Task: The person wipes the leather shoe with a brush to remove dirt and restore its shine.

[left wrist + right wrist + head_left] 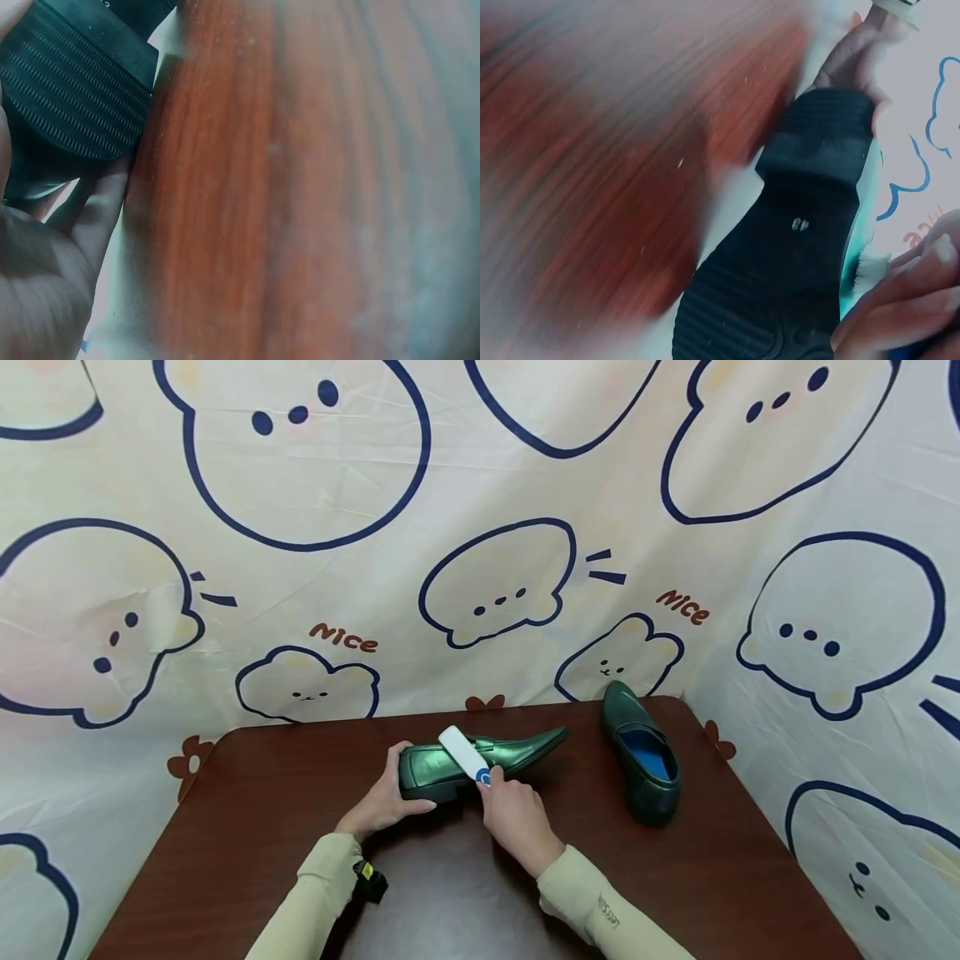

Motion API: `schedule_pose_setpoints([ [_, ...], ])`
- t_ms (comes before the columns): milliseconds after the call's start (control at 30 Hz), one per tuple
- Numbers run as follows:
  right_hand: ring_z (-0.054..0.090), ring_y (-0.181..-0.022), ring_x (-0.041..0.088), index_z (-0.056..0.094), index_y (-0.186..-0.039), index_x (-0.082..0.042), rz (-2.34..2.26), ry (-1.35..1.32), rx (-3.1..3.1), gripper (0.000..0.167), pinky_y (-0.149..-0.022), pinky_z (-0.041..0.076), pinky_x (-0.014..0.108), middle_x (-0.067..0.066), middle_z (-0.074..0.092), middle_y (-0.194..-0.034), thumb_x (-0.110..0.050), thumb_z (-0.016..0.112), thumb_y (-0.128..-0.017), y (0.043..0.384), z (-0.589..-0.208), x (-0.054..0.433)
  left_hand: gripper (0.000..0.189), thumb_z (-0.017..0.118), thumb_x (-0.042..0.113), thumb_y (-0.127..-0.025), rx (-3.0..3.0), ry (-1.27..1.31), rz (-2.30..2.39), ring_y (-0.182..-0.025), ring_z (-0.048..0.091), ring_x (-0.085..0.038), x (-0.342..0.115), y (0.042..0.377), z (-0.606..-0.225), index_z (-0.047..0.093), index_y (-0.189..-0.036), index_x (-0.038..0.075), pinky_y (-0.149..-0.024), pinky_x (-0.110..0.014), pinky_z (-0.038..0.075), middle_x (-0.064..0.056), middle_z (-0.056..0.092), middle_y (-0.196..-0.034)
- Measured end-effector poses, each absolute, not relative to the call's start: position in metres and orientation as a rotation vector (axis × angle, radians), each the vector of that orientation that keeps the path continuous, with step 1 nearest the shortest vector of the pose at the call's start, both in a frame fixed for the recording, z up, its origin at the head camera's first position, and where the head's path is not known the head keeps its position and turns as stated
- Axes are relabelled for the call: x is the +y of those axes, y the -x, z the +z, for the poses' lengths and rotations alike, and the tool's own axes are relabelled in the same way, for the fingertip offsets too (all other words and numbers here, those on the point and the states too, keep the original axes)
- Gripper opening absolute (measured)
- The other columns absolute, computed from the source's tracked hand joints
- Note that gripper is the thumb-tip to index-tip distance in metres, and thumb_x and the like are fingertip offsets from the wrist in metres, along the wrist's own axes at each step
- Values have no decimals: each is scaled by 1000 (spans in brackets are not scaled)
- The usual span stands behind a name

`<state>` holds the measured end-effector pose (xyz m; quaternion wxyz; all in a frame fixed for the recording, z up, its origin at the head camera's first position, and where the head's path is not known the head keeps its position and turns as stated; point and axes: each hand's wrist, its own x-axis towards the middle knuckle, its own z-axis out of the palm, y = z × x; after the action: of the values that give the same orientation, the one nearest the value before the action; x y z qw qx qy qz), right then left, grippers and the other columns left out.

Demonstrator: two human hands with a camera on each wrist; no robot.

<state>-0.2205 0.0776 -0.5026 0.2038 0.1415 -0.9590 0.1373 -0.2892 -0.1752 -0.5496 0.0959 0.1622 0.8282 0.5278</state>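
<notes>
A shiny green loafer is tipped on its side above the table, toe to the right. My left hand grips it by the heel, thumb along the lower edge. In the left wrist view the ridged black heel block fills the upper left corner. My right hand pinches the handle of a white brush with a blue mark. Its white bristles press against the shoe's side in the right wrist view, where the black sole faces the camera.
The matching green loafer, blue inside, stands upright at the table's back right, toe toward the wall. The dark brown table ends at a cloth printed with cartoon bears behind and on both sides. A black device sits at my left wrist.
</notes>
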Motion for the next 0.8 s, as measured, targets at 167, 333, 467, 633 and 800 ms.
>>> schedule_pose_setpoints([
  [167, 57, -43, 22, 60, -100, 1, 410, -383, -2685, 28, -39, 42, 30, 8, 56, -56, -26, 66, -103, 221, -502, 83, 109, 90, 29, -82, 2430, -457, 1575, -119, 54, -33, -175, 288, -549, 12, -157, 22, -99, -45, 47, -21, 40, -146],
  [333, 52, -43, 18, 56, -100, 1, 590, -382, -2770, 28, -40, 38, 27, 6, 52, -58, -26, 59, -107, 218, -501, 82, 108, 90, 30, -81, 2426, -438, 1588, -119, 54, -34, -174, 288, -550, 13, -156, 23, -98, -45, 48, -21, 41, -146],
  [467, 42, -43, 13, 53, -98, -1, 764, -379, -2834, 28, -40, 35, 25, 3, 45, -58, -25, 52, -110, 213, -502, 88, 107, 90, 29, -82, 2412, -444, 1585, -119, 54, -34, -172, 289, -552, 13, -156, 23, -97, -42, 48, -22, 41, -146],
  [633, 40, -42, 11, 53, -101, 0, 732, -426, -2853, 25, -39, 33, 23, 1, 44, -58, -24, 53, -109, 209, -506, 92, 105, 89, 27, -83, 2397, -447, 1596, -119, 54, -33, -173, 290, -552, 13, -156, 23, -97, -42, 48, -21, 40, -147],
  [800, 40, -41, 10, 53, -101, -1, 630, -421, -2849, 25, -39, 32, 22, 0, 45, -56, -25, 57, -108, 208, -508, 93, 106, 90, 28, -82, 2398, -439, 1589, -120, 53, -34, -175, 290, -550, 13, -155, 25, -99, -43, 47, -21, 39, -147],
])
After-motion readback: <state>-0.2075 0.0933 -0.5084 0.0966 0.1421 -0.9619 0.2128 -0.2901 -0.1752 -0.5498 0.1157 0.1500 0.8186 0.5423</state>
